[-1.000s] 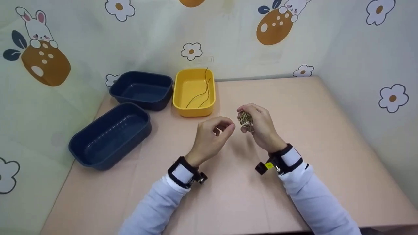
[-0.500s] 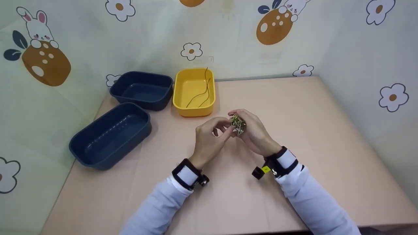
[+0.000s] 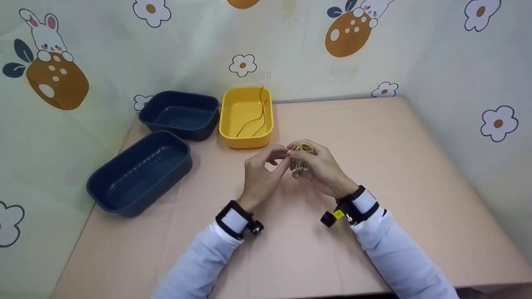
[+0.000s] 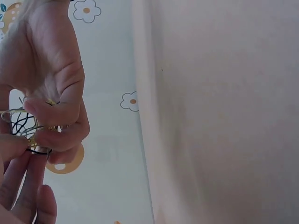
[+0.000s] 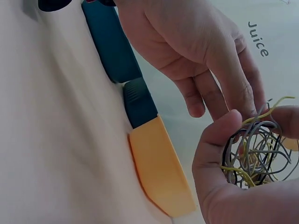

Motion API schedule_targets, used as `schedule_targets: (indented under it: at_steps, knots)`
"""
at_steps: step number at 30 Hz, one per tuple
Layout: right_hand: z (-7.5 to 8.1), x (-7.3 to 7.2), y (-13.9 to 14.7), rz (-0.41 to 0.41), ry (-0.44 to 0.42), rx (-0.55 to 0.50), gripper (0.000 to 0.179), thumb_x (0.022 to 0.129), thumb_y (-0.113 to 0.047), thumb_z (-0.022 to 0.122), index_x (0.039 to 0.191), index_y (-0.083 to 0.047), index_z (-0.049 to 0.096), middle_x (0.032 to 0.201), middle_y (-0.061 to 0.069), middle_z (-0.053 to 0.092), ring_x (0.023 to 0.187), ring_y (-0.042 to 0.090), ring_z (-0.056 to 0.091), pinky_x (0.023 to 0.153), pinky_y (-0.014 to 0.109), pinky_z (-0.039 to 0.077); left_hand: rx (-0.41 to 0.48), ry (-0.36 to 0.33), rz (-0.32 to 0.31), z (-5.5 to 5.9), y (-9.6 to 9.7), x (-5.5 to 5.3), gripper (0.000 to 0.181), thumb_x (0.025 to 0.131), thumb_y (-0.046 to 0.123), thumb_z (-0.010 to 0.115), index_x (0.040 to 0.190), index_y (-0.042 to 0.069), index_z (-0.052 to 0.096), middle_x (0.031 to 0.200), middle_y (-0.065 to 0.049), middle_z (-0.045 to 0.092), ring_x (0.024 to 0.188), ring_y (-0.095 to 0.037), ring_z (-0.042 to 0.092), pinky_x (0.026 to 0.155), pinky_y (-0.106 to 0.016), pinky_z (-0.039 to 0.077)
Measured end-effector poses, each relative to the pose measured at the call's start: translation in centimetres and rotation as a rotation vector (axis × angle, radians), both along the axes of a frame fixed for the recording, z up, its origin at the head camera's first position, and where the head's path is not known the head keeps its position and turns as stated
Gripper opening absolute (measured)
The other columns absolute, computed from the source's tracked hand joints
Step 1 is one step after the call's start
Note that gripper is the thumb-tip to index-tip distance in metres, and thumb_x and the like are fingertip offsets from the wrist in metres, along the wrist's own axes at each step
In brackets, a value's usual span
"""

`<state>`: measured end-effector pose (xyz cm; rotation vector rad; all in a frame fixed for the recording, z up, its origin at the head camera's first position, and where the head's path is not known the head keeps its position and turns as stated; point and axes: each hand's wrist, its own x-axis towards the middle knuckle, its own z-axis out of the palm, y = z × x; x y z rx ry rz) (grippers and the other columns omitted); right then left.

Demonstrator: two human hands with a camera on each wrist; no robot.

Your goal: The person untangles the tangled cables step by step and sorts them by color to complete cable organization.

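Observation:
My right hand holds a loose tangle of thin wires, grey, yellow and black, above the table. The right thumb lies across the bundle. My left hand meets it from the left, thumb and forefinger pinched together at the bundle's edge, on what looks like a strand; its other fingers are loosely bent. In the right wrist view a yellow wire end sticks out by the left fingertips. Fingers of both hands partly hide the tangle in the left wrist view.
A yellow bin with two dark wires inside stands at the back. One dark blue bin stands left of it, and another blue bin lies angled nearer. Patterned cloth walls enclose the pink table.
My right hand has brought the wire tangle left to my left fingertips, and its thumb has moved across the tangle. The left hand has stayed nearly in place; the bins have not moved.

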<state>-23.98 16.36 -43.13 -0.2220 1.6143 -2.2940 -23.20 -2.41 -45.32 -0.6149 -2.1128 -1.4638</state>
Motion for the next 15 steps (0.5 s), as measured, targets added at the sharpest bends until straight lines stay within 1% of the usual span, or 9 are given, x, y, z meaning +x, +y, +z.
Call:
schedule_targets:
  at_steps: [1, 4, 6, 8, 11, 13, 15]
  knots:
    - [0.0, -0.1, 0.1, -0.003, 0.004, -0.006, 0.017, 0.110, -0.008, 0.067, 0.127, -0.005, 0.069, 0.112, 0.005, 0.073, 0.084, 0.012, 0.069, 0.067, 0.023, 0.059, 0.012, -0.002, -0.016, 0.0, 0.0, -0.1, 0.017, 0.099, 0.006, 0.085, 0.115, 0.003, 0.081, 0.107, -0.010, 0.088, 0.096, -0.023, 0.085, 0.084, -0.044, 0.069]
    - [0.0, -0.2, 0.5, -0.014, 0.017, -0.010, 0.012, 0.109, -0.006, 0.068, 0.121, -0.006, 0.072, 0.109, 0.004, 0.076, 0.082, 0.012, 0.068, 0.063, 0.023, 0.057, 0.040, -0.005, -0.059, -0.1, -0.1, -0.3, 0.018, 0.102, 0.006, 0.082, 0.118, -0.001, 0.078, 0.109, -0.015, 0.086, 0.098, -0.027, 0.084, 0.091, -0.041, 0.070]
    - [0.0, -0.3, 0.8, -0.024, 0.024, -0.001, 0.010, 0.109, -0.006, 0.069, 0.118, -0.005, 0.073, 0.106, 0.005, 0.077, 0.080, 0.012, 0.067, 0.061, 0.022, 0.056, 0.048, -0.009, -0.072, -0.1, -0.2, -0.4, 0.018, 0.104, 0.006, 0.080, 0.120, -0.002, 0.076, 0.110, -0.016, 0.084, 0.099, -0.028, 0.083, 0.094, -0.036, 0.069]
    - [0.0, -0.4, 1.0, -0.037, 0.033, 0.016, 0.009, 0.108, -0.006, 0.070, 0.116, -0.004, 0.074, 0.105, 0.005, 0.078, 0.077, 0.011, 0.066, 0.059, 0.021, 0.054, 0.063, -0.021, -0.083, 0.0, -0.3, -0.4, 0.018, 0.105, 0.004, 0.077, 0.121, -0.004, 0.075, 0.110, -0.017, 0.083, 0.098, -0.028, 0.083, 0.093, -0.032, 0.069]
    - [-0.1, -0.5, 1.2, -0.046, 0.042, 0.049, 0.012, 0.107, -0.006, 0.072, 0.117, 0.000, 0.073, 0.103, 0.005, 0.079, 0.073, 0.010, 0.064, 0.057, 0.021, 0.053, 0.092, -0.049, -0.086, 0.1, -0.4, -0.5, 0.016, 0.105, 0.000, 0.075, 0.121, -0.005, 0.074, 0.109, -0.018, 0.082, 0.093, -0.028, 0.083, 0.089, -0.030, 0.069]
    - [-0.1, -0.6, 1.3, -0.046, 0.048, 0.075, 0.017, 0.106, -0.006, 0.073, 0.120, 0.004, 0.072, 0.101, 0.004, 0.079, 0.071, 0.010, 0.064, 0.055, 0.020, 0.052, 0.116, -0.081, -0.096, 0.2, -0.5, -0.5, 0.015, 0.105, -0.002, 0.075, 0.119, -0.006, 0.075, 0.108, -0.019, 0.082, 0.090, -0.029, 0.083, 0.087, -0.030, 0.070]
    - [-0.2, -0.6, 1.4, -0.042, 0.056, 0.109, 0.019, 0.106, -0.007, 0.073, 0.121, 0.005, 0.071, 0.099, 0.003, 0.079, 0.071, 0.010, 0.064, 0.054, 0.020, 0.052, 0.150, -0.125, -0.121, 0.3, -0.6, -0.5, 0.014, 0.105, -0.002, 0.074, 0.118, -0.006, 0.076, 0.110, -0.020, 0.082, 0.091, -0.031, 0.083, 0.087, -0.032, 0.071]
